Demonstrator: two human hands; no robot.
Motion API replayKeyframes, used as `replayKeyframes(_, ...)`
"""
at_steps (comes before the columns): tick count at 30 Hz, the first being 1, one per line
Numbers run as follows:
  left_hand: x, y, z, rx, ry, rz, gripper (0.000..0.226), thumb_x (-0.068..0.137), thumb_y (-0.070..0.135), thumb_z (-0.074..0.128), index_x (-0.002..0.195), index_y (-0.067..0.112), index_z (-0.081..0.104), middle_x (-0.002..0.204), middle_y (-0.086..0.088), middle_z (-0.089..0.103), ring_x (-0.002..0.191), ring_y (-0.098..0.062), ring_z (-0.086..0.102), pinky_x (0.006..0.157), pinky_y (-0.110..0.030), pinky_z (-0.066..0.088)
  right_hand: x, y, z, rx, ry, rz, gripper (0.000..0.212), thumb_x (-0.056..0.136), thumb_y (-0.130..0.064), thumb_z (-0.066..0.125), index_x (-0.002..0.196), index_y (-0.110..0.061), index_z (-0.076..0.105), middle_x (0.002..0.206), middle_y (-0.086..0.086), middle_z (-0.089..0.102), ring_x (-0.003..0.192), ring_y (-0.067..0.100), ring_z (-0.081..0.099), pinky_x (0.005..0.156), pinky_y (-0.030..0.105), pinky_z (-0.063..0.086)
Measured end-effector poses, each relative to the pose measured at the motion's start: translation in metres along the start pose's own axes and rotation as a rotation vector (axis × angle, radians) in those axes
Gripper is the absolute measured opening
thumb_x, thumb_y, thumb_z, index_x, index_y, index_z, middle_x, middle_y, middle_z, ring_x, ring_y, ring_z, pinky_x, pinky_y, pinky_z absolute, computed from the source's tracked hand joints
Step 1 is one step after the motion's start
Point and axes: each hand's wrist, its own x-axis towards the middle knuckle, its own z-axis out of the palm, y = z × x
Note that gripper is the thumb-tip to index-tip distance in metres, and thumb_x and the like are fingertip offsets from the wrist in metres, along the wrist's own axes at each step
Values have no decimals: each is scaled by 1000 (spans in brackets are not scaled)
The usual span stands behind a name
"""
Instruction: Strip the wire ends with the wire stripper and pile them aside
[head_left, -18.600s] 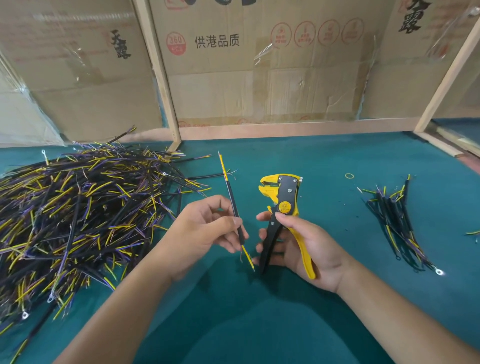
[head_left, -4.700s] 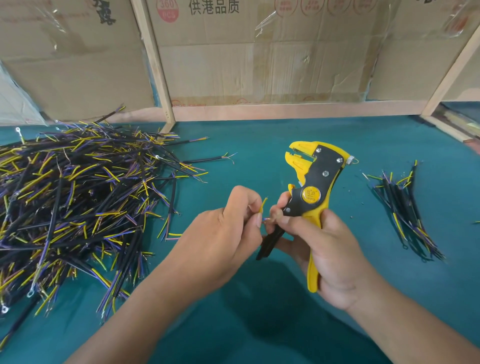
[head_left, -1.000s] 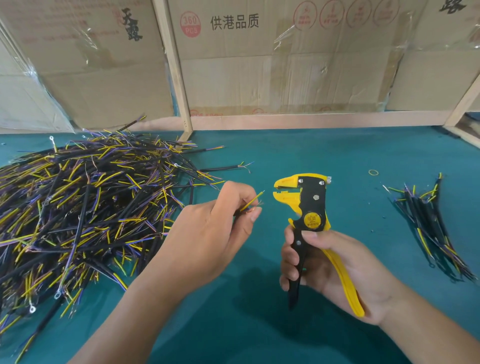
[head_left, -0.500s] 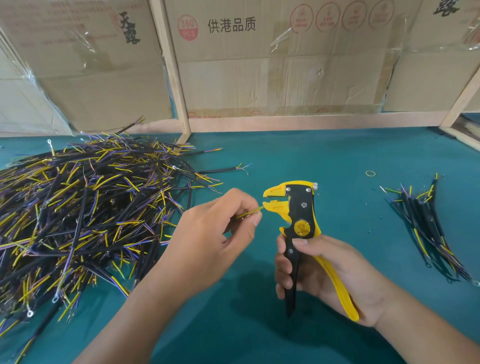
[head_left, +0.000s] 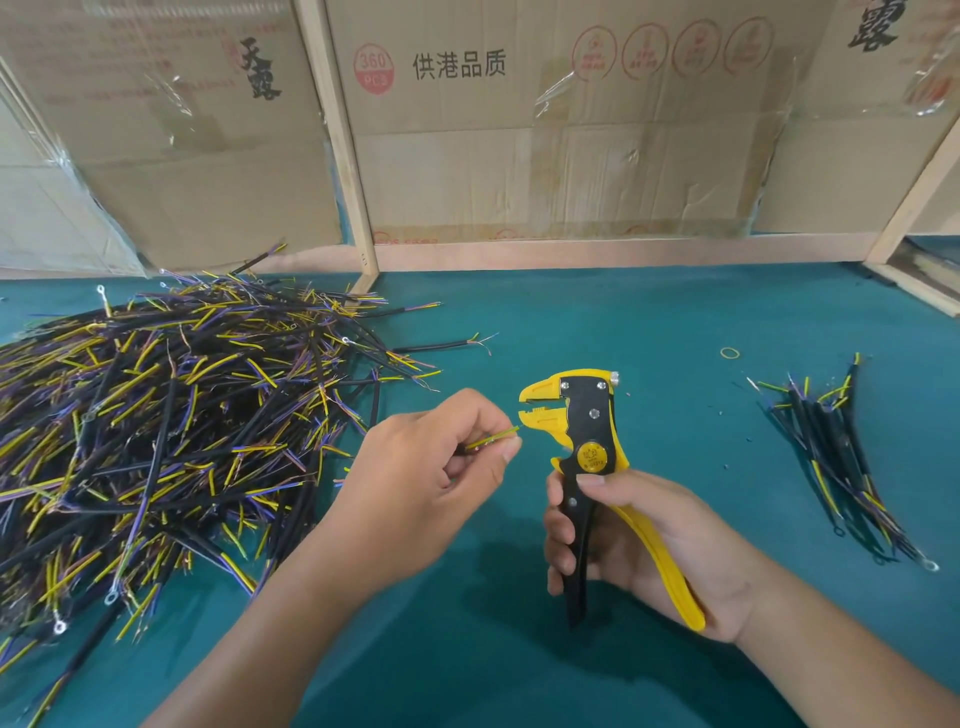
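While pinched, wire (head_left: 492, 439) seemingly beside stripper (head_left: 582, 415).

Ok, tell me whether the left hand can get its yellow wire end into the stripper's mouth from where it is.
Probably yes. The left hand pinches the wire with its tip just short of the stripper, whose mouth gapes toward it. Nothing lies between them, and the right hand holds the tool upright.

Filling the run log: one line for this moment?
left hand: pinches wire | right hand: grips wire stripper, jaws open | wire tip just outside jaws
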Motion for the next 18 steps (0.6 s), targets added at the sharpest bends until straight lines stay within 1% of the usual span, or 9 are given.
replayKeyframes(6, 0, -4, 3, -42, 1, -27, 19, 90, 47, 52, 86, 28, 52, 58, 0, 46, 46, -7, 29, 47, -14, 26, 1, 0, -1, -3, -7, 26, 30, 85, -31, 69, 100, -6, 62, 83, 14, 51, 73, 31, 53, 78, 50, 53)
replayKeyframes(8, 0, -4, 3, -88, 8, -35, 17, 88, 47, 57, 88, 31, 55, 55, 6, 39, 45, -8, 27, 47, -11, 24, 2, 0, -2, 2, -5, 38, 30, 84, -31, 69, 99, -6, 62, 82, 14, 51, 72, 31, 53, 77, 50, 52)
replayKeyframes(10, 1, -5, 3, -92, -2, -30, 19, 85, 49, 64, 96, 36, 56, 58, 10, 33, 50, -9, 27, 50, -11, 24, 3, -1, -2, 13, -6, 54, 30, 84, -32, 68, 98, -6, 62, 82, 14, 51, 72, 31, 53, 77, 50, 52)
replayKeyframes(12, 2, -7, 3, -66, -21, -26, 28, 82, 51, 67, 104, 39, 54, 61, 11, 33, 54, -9, 28, 53, -14, 27, 4, -1, -3, 24, -6, 70, 30, 84, -33, 68, 98, -7, 61, 82, 14, 51, 72, 30, 53, 77, 50, 51)
replayKeyframes(15, 2, -11, 6, -37, -32, -38, 36, 80, 51, 68, 110, 40, 50, 63, 12, 34, 58, -10, 32, 56, -17, 29, 6, -2, -5, 31, -3, 96, 30, 85, -33, 67, 98, -6, 61, 83, 16, 53, 74, 33, 56, 81, 52, 52)
replayKeyframes(18, 3, -12, 8, -24, -34, -40, 38, 81, 51, 65, 112, 41, 46, 65, 12, 36, 61, -14, 35, 60, -27, 36, 6, -2, -7, -9, -3, 141, 32, 88, -33, 61, 100, -3, 64, 88, 20, 61, 83, 38, 65, 88, 53, 52)
